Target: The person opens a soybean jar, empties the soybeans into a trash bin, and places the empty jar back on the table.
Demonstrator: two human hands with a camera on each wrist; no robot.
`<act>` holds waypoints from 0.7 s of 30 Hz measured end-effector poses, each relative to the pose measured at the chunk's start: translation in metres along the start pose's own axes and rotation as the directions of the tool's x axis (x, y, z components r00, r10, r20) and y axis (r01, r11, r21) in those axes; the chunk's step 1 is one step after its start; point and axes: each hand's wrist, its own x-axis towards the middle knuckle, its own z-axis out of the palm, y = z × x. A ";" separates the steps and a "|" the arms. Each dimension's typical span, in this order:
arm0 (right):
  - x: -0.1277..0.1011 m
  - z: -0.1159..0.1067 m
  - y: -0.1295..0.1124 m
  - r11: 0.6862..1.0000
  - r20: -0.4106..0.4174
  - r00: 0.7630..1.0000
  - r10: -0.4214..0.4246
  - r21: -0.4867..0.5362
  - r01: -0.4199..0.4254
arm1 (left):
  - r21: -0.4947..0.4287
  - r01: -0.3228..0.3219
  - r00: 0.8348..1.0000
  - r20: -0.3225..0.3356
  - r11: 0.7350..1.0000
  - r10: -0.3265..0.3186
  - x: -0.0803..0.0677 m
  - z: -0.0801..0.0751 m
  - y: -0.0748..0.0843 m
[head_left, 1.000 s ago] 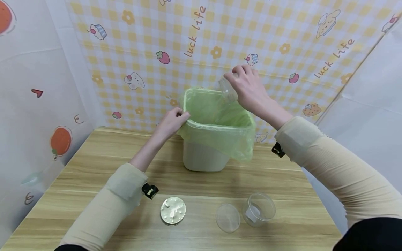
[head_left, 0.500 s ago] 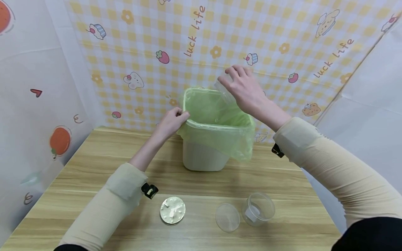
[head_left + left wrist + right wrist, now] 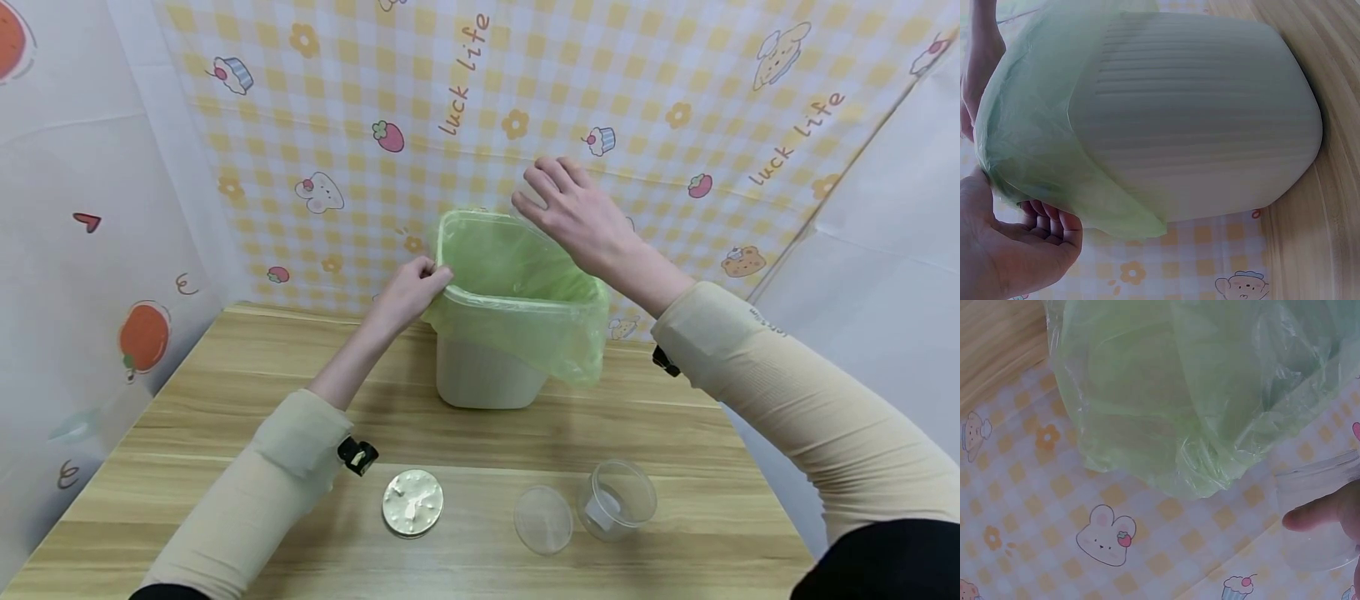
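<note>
A pale trash bin [image 3: 487, 375] stands at the back of the table, lined with a translucent green trash bag [image 3: 525, 337] folded over its rim. My left hand [image 3: 411, 292] pinches the bag and rim at the near left corner; in the left wrist view, that hand's fingers [image 3: 1054, 225] are curled under the bag's edge. Above the bin's far right side, my right hand [image 3: 577, 221] grips a clear plastic cup [image 3: 1310, 487]. In the head view the hand hides most of that cup; the right wrist view shows the thumb [image 3: 1313, 515] lying along its side.
Nearer the front of the wooden table [image 3: 300, 517] lie a shiny gold lid [image 3: 412, 502] and a flat clear lid [image 3: 543, 520]. Beside the latter stands a clear round container [image 3: 618, 500] with a whitish patch in it. A checked cloth [image 3: 360, 208] hangs right behind the bin.
My right hand has shifted slightly left and turned, so the cup, plainly seen earlier tipped over the bin, is now mostly behind the fingers. The left hand has stayed on the rim.
</note>
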 end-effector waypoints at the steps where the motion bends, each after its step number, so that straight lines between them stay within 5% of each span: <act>1: 0.000 0.000 0.000 1.000 0.001 1.000 -0.003 -0.008 0.003 | 0.001 -0.001 1.000 -0.001 1.000 0.001 0.000 0.000 0.000; 21: -0.010 0.001 -0.002 0.987 -0.038 0.991 0.130 0.104 -0.125 | -0.009 -0.018 1.000 -0.007 1.000 0.018 0.000 0.001 -0.002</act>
